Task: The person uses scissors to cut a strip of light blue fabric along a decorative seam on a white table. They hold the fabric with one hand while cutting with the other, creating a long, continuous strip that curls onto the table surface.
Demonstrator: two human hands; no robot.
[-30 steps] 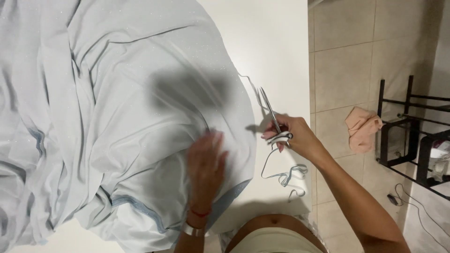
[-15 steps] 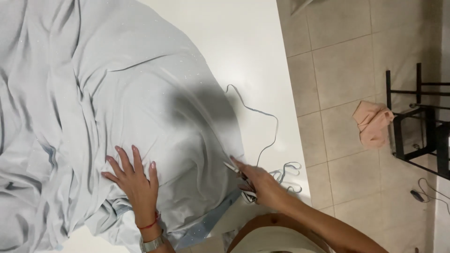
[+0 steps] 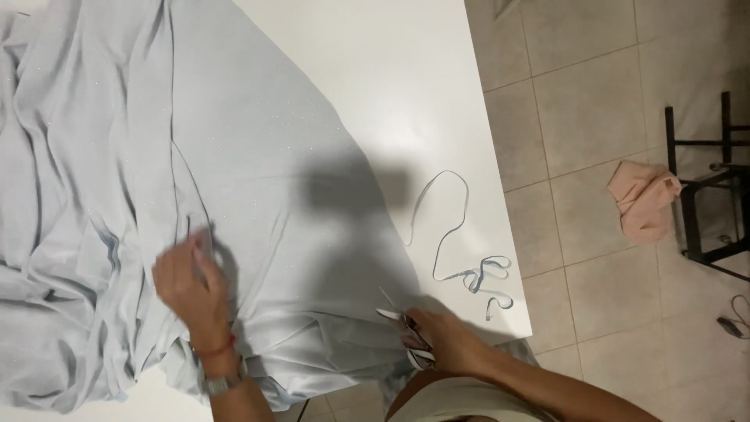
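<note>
- Left hand (image 3: 191, 285) now presses flat, fingers spread, on the pale blue fabric (image 3: 234, 172); before, it lay further right.
- Right hand (image 3: 445, 344) grips the scissors (image 3: 406, 332), now lowered to the near fabric edge.
- Thin cut strip (image 3: 461, 242) lies right on the white table (image 3: 406, 86).

Both arms are bare, with no sleeves showing. The left wrist wears a thin red string bracelet (image 3: 215, 348) and, just below it, a silver metal watch (image 3: 223, 383) with a linked band. At the bottom edge, a pale beige garment (image 3: 461, 402) covers the torso.
</note>
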